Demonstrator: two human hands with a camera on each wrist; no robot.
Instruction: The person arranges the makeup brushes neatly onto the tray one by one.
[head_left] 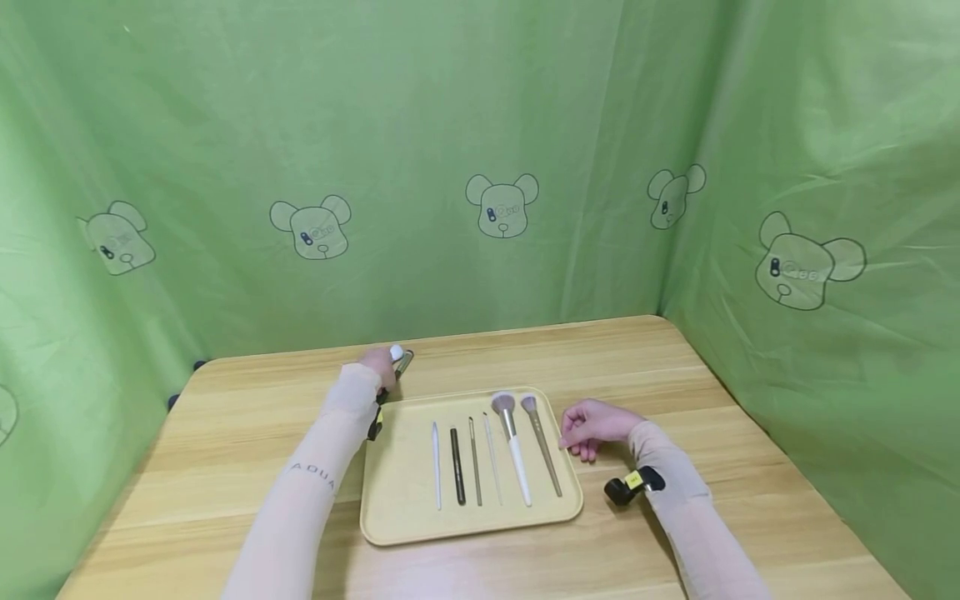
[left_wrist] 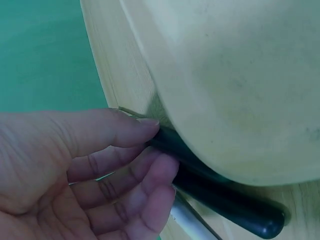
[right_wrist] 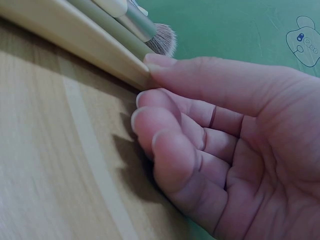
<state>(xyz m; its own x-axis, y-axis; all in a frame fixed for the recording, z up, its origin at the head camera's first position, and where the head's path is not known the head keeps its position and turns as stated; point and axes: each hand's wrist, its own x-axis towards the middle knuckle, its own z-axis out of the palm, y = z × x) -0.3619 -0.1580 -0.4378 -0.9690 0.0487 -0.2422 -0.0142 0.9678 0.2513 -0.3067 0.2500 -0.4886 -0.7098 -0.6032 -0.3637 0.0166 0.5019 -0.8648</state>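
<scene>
Beyond the tray's far left corner, my left hand point(head_left: 380, 364) pinches a black-handled tool point(left_wrist: 172, 142) between thumb and fingers. A second black handle point(left_wrist: 227, 202) and a silver shaft point(left_wrist: 192, 220) lie close beneath its fingers. In the head view, a metallic tip point(head_left: 406, 360) and a white rounded end point(head_left: 396, 352) show past this hand. My right hand point(head_left: 596, 425) pinches the right rim of the beige tray point(head_left: 401, 475), thumb on top and fingers curled beside and below. On the tray lie a large white-handled makeup brush point(head_left: 516, 454) and a brown-handled one point(head_left: 543, 450).
Left of these brushes, a white stick point(head_left: 437, 467), a black stick point(head_left: 457, 467), a thin brown brush point(head_left: 475, 462) and a thin pale brush point(head_left: 492, 458) lie in a row. The wooden table point(head_left: 247, 433) meets green curtains point(head_left: 420, 208) behind and at the sides.
</scene>
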